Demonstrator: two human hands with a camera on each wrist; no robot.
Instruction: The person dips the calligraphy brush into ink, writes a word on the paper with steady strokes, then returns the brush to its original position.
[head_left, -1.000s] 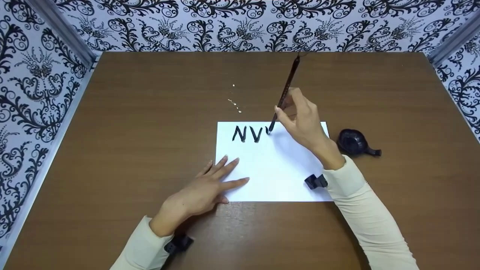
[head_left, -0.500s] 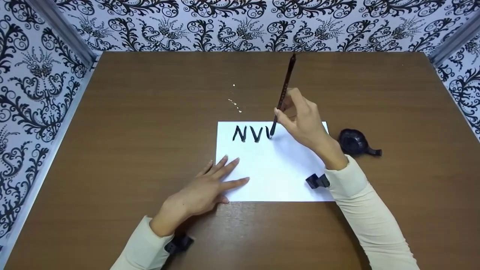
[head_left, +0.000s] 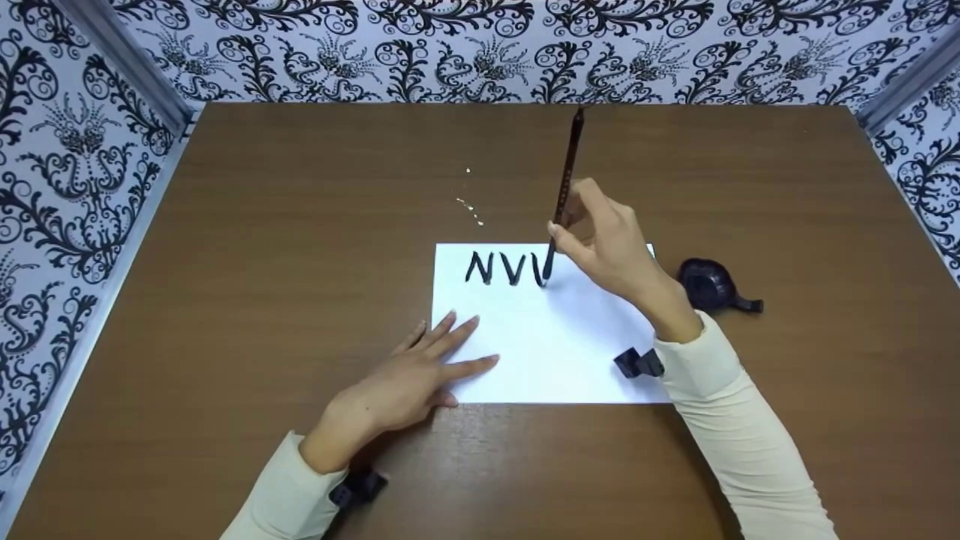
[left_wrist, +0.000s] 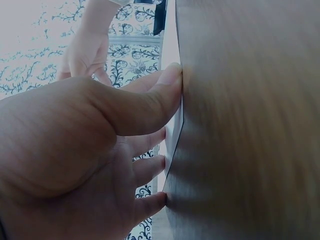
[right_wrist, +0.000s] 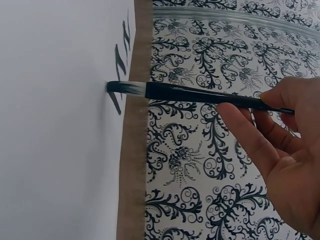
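Between thumb and fingers my right hand (head_left: 611, 244) pinches a dark paintbrush (head_left: 568, 172), held nearly upright. Its bristles (right_wrist: 125, 88), pale with a black end, touch a white sheet of paper (head_left: 540, 337) and bend there. Black strokes (head_left: 495, 268) run along the sheet's top: an N, a V and a slanted stroke that meets the brush tip. My left hand (head_left: 412, 375) lies with spread, straight fingers over the sheet's lower left corner. Seen from its wrist, the left thumb (left_wrist: 150, 100) rests at the paper's near edge.
A small dark dish with a stubby handle (head_left: 709, 285) stands right of the paper, close to my right wrist. Tiny pale specks (head_left: 470, 208) dot the brown table (head_left: 262, 262) beyond the sheet. Patterned wallpaper (head_left: 480, 52) stands behind the table.
The brush tip has moved down and slightly right, lengthening the third letter's slanted stroke. The brush's top end has swung left, more upright. My left hand has stayed put.
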